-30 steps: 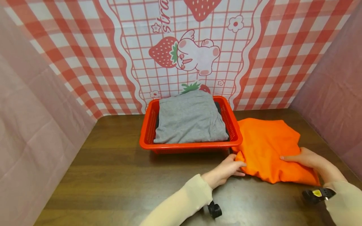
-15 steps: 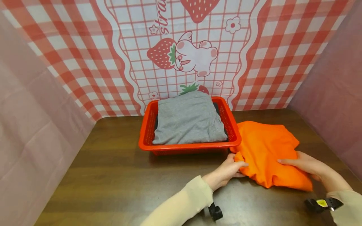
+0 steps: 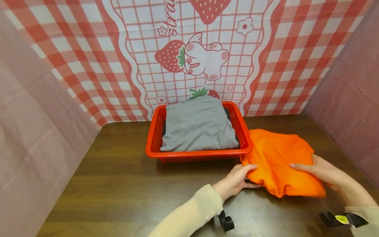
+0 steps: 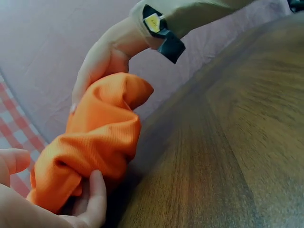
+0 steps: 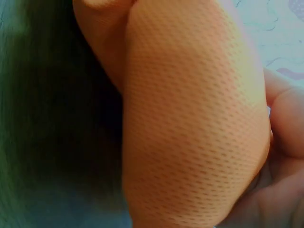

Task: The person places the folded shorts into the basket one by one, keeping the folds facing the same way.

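Note:
A folded orange cloth (image 3: pixel 281 163) lies bunched at the right of the table, against the basket's right side. Up close in the right wrist view, the cloth (image 5: pixel 194 114) has a dimpled, mesh-like weave. My left hand (image 3: pixel 235 179) holds its near left corner, thumb on top and fingers below. At the opposite side my right hand (image 3: pixel 321 169) grips the cloth with the thumb laid over it and the other fingers hidden underneath. From the left wrist, the cloth's (image 4: pixel 99 137) near edge shows as thick rolled folds between both hands.
A red plastic basket (image 3: pixel 195 153) stands at the back middle of the brown wooden table (image 3: pixel 118 184). In it lies a folded grey cloth (image 3: pixel 198 126) over something dark. A checked strawberry-print curtain (image 3: pixel 103 65) hangs behind, with pink cloth walls (image 3: pixel 346 79) at the sides.
The cloth's right end has been drawn inward and toward me, and the near edge is more bunched. My left thumb has shifted slightly on the corner. The basket has not moved.

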A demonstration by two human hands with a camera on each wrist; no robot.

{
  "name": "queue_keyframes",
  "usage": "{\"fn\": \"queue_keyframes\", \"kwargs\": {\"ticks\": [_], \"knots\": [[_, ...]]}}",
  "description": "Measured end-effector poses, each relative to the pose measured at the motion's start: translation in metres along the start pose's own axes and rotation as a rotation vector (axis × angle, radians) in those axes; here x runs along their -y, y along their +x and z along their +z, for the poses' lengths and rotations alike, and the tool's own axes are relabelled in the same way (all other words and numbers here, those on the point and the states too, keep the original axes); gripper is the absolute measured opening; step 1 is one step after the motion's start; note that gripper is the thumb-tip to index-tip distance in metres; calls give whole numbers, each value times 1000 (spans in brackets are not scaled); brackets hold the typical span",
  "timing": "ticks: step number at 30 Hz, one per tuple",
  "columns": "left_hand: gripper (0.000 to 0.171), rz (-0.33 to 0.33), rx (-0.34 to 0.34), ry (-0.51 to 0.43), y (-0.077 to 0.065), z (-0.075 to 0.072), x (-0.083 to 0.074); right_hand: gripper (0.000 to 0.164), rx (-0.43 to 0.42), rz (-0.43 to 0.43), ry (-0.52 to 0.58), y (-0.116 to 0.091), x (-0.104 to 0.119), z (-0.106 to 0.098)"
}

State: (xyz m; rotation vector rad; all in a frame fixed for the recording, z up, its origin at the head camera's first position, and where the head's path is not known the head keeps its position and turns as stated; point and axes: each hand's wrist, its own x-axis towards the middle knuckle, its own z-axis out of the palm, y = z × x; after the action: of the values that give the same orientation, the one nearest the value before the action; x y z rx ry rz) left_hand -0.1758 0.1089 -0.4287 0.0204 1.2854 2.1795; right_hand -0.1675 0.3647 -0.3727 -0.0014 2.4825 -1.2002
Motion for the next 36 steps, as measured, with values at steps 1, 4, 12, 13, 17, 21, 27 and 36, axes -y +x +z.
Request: {"fn": "queue_keyframes", "kwargs": {"ticks": [1, 4, 12, 13, 17, 21, 27, 36], "knots": [[28, -9, -4, 17, 0, -1, 0, 69, -17, -11, -16, -2, 2, 0], [25, -30, -3, 65, 1, -1, 1, 66, -53, -27, -22, -6, 9, -1], [24, -47, 15, 87, 0, 7, 3, 66, -75, -33, -85, -14, 26, -1], [24, -52, 23, 84, 0, 8, 4, 66, -75, -34, -85, -14, 27, 0], [27, -81, 96, 45, -2, 11, 4, 66, -74, -48, -72, -17, 30, 4], [30, -116, 228, 18, -1, 14, 1, 60, -70, -60, -19, -19, 35, 4], [28, -115, 349, 67, -2, 20, -9, 55, -107, -69, 3, -25, 42, 2], [30, -64, 366, 75, -4, 23, -19, 24, -142, -95, 148, -30, 48, 1]]}}
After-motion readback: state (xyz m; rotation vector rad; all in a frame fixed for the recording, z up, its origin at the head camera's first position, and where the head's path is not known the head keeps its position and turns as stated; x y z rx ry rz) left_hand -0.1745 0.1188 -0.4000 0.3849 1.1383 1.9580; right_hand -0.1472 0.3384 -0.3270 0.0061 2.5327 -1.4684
